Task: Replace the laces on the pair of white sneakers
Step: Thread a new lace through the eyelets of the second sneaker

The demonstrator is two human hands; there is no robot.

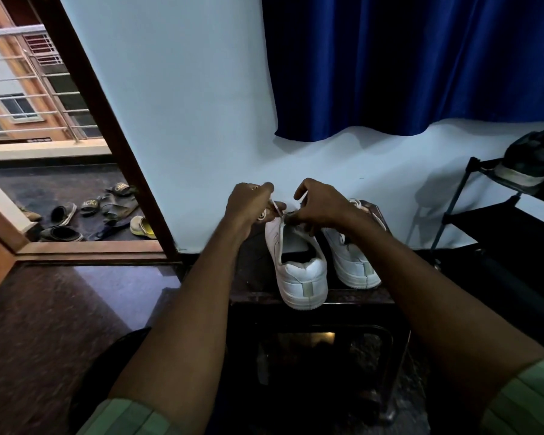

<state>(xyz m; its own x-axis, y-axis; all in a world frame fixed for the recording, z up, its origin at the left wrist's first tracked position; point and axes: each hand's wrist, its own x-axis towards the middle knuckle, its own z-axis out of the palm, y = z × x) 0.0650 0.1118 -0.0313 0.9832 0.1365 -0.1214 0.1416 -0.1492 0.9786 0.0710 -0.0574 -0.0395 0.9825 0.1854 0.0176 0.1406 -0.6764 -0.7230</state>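
Head cam: two white sneakers, left sneaker (299, 271) & right sneaker (354, 262), heels toward the camera on a dark table (252, 277). Left hand (248, 204) pinches the lace (277, 210); right hand (319, 204) grips at left sneaker's eyelets.

A blue curtain (415, 64) hangs above, sandals (91, 215) lie outside the doorway, a black rack (484, 215) stands right.

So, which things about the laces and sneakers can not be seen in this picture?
- Head view: eyelets of the left sneaker are hidden by both hands, left and right.
- Right sneaker: its front is covered by the right forearm.
- Lace: only a short piece shows; too thin to tell old from new.
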